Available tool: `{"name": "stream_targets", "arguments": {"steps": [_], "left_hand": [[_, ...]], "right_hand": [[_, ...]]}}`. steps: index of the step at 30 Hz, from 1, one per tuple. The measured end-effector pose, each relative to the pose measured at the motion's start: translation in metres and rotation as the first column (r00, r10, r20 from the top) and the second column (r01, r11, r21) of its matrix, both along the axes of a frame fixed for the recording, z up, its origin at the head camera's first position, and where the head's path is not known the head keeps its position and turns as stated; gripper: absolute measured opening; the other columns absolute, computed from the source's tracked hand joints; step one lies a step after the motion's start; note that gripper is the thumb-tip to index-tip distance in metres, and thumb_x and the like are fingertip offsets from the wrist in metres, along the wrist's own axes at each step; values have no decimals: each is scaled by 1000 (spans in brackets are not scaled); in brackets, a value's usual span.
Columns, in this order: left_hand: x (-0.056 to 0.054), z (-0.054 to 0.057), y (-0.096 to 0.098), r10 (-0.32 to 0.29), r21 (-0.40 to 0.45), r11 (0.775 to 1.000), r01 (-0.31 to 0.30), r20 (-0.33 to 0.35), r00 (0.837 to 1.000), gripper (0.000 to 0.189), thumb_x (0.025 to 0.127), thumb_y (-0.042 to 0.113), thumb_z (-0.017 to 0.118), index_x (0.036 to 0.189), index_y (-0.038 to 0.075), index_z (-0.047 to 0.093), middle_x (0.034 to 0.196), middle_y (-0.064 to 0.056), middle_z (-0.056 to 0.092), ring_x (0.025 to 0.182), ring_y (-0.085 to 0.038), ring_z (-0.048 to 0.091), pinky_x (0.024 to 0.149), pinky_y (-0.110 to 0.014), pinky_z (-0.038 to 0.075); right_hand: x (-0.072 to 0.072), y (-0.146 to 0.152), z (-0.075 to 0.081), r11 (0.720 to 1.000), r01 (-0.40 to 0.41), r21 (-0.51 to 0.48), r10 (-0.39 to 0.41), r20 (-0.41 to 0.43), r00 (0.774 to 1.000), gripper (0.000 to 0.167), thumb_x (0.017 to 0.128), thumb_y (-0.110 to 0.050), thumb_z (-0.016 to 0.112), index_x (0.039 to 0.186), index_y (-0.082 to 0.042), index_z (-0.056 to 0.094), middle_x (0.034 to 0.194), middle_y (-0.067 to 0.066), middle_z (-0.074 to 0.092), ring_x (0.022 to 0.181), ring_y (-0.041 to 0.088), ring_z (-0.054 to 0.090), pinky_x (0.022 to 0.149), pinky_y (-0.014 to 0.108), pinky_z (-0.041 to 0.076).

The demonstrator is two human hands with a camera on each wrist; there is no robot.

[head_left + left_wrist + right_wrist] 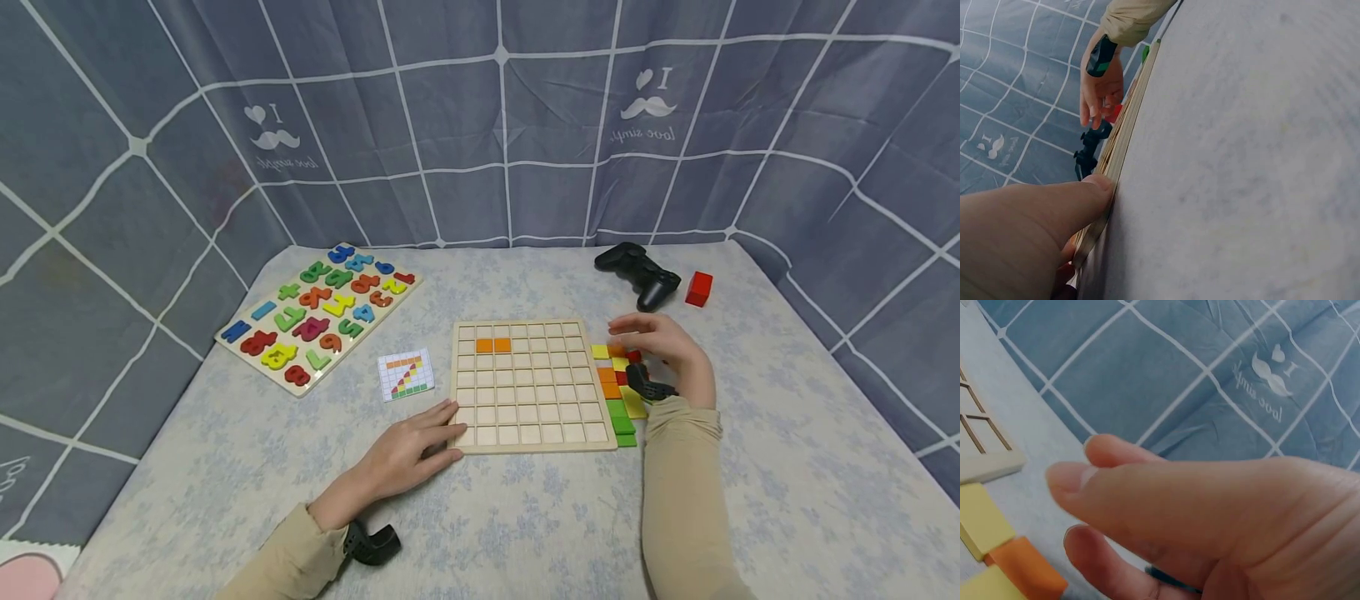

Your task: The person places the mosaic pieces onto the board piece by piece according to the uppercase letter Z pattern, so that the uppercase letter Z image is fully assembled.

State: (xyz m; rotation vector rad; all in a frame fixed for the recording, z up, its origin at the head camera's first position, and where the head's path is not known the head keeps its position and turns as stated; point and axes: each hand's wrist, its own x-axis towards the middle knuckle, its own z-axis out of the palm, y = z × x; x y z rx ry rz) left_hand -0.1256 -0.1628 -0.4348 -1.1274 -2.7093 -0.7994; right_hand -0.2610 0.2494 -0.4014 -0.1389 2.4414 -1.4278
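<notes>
The left hand (405,450) rests with relaxed, extended fingers on the near left edge of the wooden board (531,390), which lies flat on the table (525,525). Two orange tiles (484,345) sit side by side in its far left part. The right hand (669,346), fingers loosely bent and visibly holding nothing, hovers over the loose tiles (621,424) right of the board. A card (406,374) lies left.

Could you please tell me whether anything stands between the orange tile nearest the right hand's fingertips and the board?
Yes: a yellow tile lies beside the board, between its right edge and the orange tile.
</notes>
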Motion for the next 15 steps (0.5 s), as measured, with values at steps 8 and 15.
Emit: {"name": "stream_targets", "arguments": {"steps": [8,15], "left_hand": [[0,0,0,0,4,1000,0,4,1000,41,92,32,62,125,7,63,139,-16,46,131,-26,40,102,-40,41],[0,0,0,-2,8,1000,2,0,1000,41,92,31,62,124,7,63,139,-16,46,131,-26,40,102,-41,41]], "right_hand": [[-4,8,-12,1000,3,-23,-2,28,1000,51,87,-21,69,129,3,53,126,22,56,96,22,61,83,29,51],[-2,5,-12,1000,-24,-7,24,43,999,50,84,-13,70,127,6,54,124,22,57,86,14,62,81,27,51]]}}
